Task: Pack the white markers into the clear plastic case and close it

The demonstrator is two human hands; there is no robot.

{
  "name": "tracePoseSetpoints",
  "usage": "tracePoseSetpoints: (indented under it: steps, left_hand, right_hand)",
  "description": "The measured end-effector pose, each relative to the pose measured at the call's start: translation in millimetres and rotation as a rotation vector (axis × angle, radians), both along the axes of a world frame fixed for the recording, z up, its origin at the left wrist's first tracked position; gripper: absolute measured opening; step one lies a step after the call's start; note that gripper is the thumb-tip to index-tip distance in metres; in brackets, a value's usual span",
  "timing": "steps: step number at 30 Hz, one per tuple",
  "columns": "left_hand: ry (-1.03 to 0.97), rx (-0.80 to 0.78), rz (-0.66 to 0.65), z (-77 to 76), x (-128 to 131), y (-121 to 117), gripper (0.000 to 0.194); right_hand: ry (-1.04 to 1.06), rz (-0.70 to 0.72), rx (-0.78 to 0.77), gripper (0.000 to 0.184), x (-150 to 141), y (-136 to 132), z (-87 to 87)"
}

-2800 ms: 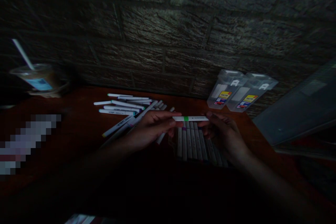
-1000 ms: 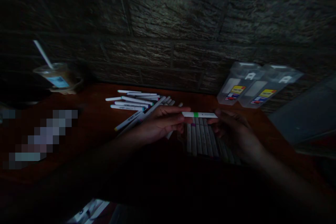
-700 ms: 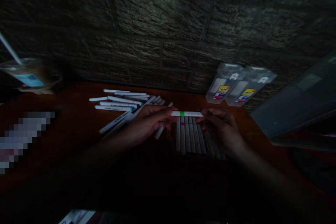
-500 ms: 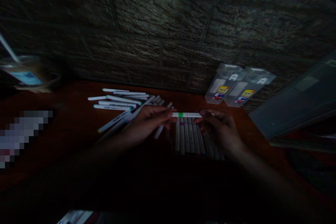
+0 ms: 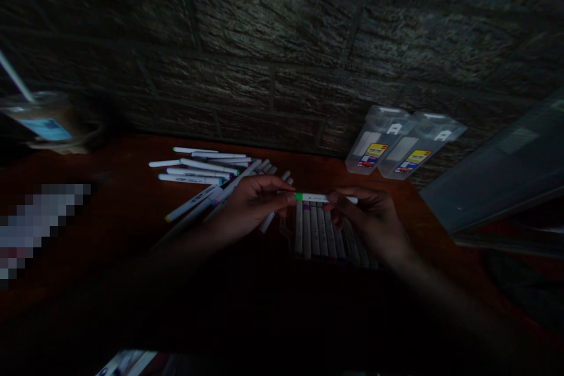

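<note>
A white marker with a green band is held level between my two hands. My left hand pinches its left end between thumb and fingers, close beside the green band. Thumb and fingers of my right hand grip it farther right, and its right end sticks out past the thumb. Below the held marker lies a row of white markers side by side; my right hand hides part of it. Loose markers are heaped behind and left of my left hand, some partly covered by it.
Two clear plastic cases with yellow labels stand against the stone-patterned wall. At the left is a drink cup with a straw. A grey panel stands beyond the right edge of the wooden table. The light is dim.
The marker has shifted left within my hands: its green band now sits against my left fingers, and my right fingers grip it farther from the right end. The view has swung slightly.
</note>
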State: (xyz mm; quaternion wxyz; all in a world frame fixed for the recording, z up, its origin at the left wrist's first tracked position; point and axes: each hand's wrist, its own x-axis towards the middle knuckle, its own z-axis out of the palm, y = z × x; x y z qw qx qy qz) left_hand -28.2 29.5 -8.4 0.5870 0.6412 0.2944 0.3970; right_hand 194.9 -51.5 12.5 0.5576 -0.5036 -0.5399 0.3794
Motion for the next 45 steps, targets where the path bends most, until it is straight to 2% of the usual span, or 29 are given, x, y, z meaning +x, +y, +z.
tracePoseSetpoints:
  steps: [6, 11, 15, 22, 29, 37, 41, 45]
  left_hand:
    - [0.015, -0.016, -0.100, 2.9, 1.6, -11.3, 0.015]
    - [0.032, -0.003, -0.141, -2.1, 4.4, -20.9, 0.014]
    - [0.037, 0.042, -0.169, 0.6, 5.0, -27.1, 0.013]
    - [0.018, 0.089, -0.215, 3.8, 4.3, -30.0, 0.018]
    - [0.010, 0.033, -0.134, 6.4, 3.7, -23.1, 0.014]
    - [-0.105, -0.104, -0.042, 6.9, 0.2, -10.6, 0.017]
    - [-0.190, -0.109, -0.063, 1.7, -1.0, -3.4, 0.016]
    - [-0.279, -0.174, -0.060, 4.6, 0.3, -1.4, 0.012]
  right_hand:
    - [-0.287, -0.055, 0.198, 0.013, -5.7, -7.3, -2.8]
    - [-0.560, 0.053, 0.339, 0.015, -7.9, -12.7, -0.5]
    - [-0.605, 0.058, 0.366, 0.015, -7.2, -14.8, -1.5]
    - [-0.390, 0.062, 0.178, 0.002, -12.3, -14.0, -1.7]
    - [-0.189, 0.116, 0.048, 0.009, -15.0, -9.9, 1.8]
    - [-0.061, 0.048, -0.012, 0.011, -7.8, -7.3, 3.4]
    - [0.025, 0.055, -0.054, 0.012, -4.7, -6.4, 4.8]
    - [0.113, 0.089, -0.052, 0.015, -3.5, -4.8, 4.0]
